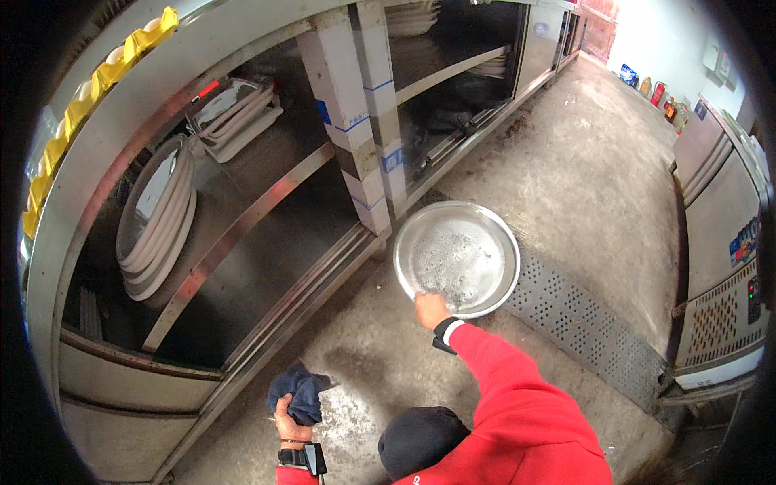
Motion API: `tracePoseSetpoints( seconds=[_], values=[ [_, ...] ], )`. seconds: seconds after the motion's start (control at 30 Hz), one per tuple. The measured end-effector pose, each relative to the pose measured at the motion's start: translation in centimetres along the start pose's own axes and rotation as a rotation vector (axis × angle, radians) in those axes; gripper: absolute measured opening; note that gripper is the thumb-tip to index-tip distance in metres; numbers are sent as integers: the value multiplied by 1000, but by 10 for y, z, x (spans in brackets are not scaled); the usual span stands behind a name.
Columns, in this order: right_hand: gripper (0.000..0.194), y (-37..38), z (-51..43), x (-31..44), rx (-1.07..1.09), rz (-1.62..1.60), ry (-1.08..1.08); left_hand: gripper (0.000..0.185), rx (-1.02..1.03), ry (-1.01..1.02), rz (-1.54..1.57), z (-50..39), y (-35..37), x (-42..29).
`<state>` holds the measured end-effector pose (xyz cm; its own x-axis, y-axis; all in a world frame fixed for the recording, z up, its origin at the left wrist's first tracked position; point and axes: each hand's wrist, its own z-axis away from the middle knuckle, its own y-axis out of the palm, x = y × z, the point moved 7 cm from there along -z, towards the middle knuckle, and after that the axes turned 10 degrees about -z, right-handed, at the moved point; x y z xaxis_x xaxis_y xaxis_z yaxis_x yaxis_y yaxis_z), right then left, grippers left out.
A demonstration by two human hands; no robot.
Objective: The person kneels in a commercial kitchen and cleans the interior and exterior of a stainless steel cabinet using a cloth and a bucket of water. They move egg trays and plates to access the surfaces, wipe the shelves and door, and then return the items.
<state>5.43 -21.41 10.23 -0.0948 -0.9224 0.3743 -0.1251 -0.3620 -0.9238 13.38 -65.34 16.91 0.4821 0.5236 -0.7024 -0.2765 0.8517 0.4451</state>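
Observation:
My left hand (292, 423) is closed around a bunched dark blue cloth (297, 393), low beside the steel cabinet. With my right hand (431, 310) I grip the near rim of a round metal basin (459, 257). The basin is above the floor, near the cabinet's corner post, and its inside holds what looks like water with bubbles or suds. In the open cabinet on the left, a stack of oval plates (159, 227) and a stack of rectangular dishes (233, 118) lie on the upper shelf.
A perforated metal drain cover (588, 330) crosses the concrete floor (600, 182). Along the right stands a steel appliance with a vent grille (718, 321). A yellow egg tray (91, 91) rests on the counter at upper left. Bottles (659, 94) line the far wall.

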Motion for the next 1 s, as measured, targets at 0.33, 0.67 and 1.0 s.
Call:
tracePoseSetpoints(
  seconds=[0.33, 0.67, 1.0],
  values=[
    [13, 21, 65, 74, 162, -208, -185, 45, 29, 78, -21, -7, 38, -10],
    [23, 80, 136, 159, 279, -324, -428, 44, 236, -62, -66, 1, 98, 17],
    [37, 92, 164, 196, 625, -402, -543, 43, 237, -52, -61, 26, 100, 16]
  ],
)
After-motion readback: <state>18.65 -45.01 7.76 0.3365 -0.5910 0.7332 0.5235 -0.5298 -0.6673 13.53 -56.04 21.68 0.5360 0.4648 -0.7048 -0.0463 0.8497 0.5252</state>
